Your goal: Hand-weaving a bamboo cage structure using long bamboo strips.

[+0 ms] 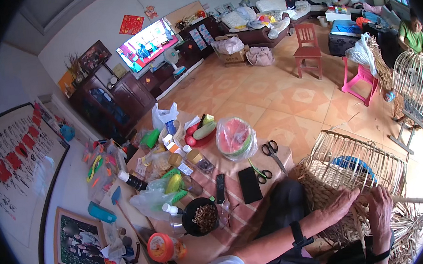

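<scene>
A partly woven basket of pale braided straw lies by my knee at the lower right. Its bare upright stakes form an open frame, and something blue shows inside. My left hand reaches across to the basket's near edge, its fingers pinched at a straw strand. Close beside it, my right hand is closed at the same edge, also on a strand; a length of straw hangs between the hands. The exact grip of the fingertips is too small to make out. Loose dried straw lies below my right hand.
Left of my leg, a table bears scissors, a phone, wrapped watermelon, a black bowl and several jars. A red chair and pink stool stand beyond. A person works at another basket.
</scene>
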The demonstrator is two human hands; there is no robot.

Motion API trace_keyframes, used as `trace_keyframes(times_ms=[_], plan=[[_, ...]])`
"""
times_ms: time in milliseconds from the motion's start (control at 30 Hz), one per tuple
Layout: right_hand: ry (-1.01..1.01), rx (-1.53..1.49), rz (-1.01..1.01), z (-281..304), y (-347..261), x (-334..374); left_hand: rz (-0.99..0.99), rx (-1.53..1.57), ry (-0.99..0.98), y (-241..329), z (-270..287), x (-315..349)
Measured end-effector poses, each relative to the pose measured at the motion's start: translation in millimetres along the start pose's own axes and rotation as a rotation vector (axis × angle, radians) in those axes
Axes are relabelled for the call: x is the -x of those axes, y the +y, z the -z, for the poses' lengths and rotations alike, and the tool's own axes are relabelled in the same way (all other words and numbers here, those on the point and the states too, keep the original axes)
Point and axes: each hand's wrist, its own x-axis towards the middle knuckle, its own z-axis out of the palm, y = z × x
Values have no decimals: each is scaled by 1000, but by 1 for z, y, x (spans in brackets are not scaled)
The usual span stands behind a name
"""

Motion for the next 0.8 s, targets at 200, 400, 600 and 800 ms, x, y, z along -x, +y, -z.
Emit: trace_keyframes(times_ms=[200, 400, 600, 800], plan=[[-84, 7, 11, 3, 20, 24, 32, -86, -184, 5, -3, -17], [-199, -209, -118, 17, -16, 37, 77, -86, -210, 2, 37, -28], [-52, -273, -217, 16, 6, 45, 224, 153, -432, 3, 36, -37], [-67, -267, -193, 19, 9, 44, 280, 173, -573, 9, 49, -49]])
